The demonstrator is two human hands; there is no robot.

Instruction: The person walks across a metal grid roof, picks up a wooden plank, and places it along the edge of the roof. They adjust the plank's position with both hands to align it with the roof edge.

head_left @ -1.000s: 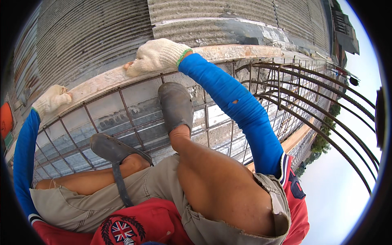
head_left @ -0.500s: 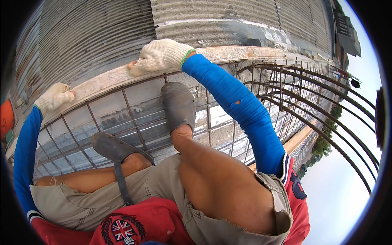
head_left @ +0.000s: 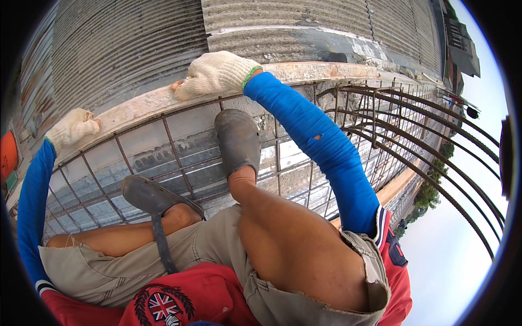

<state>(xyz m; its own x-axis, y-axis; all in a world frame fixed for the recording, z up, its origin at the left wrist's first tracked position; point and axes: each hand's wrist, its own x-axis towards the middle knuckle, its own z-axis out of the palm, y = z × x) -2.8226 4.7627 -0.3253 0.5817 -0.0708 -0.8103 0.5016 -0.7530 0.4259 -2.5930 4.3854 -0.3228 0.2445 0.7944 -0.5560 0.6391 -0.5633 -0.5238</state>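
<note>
My left hand (head_left: pixel 70 128) in a white knit glove grips the top edge of a pale wooden form board (head_left: pixel 141 106) at the far left. My right hand (head_left: pixel 215 73), gloved the same way, grips that board's edge further along. Both arms wear blue sleeves. My two feet in grey rubber clogs (head_left: pixel 237 138) stand on the bars of a rusty steel rebar cage (head_left: pixel 179 163) just below the board. My bare knees and khaki shorts fill the lower part of the view.
Corrugated metal sheeting (head_left: pixel 119 49) lies beyond the board. Curved rebar ends (head_left: pixel 435 136) stick out of the cage at right. Trees (head_left: pixel 432 195) and open sky show far below at right. An orange object (head_left: pixel 8 155) sits at the left rim.
Both hands and both feet keep their hold on the board and bars. The view has shifted only slightly.
</note>
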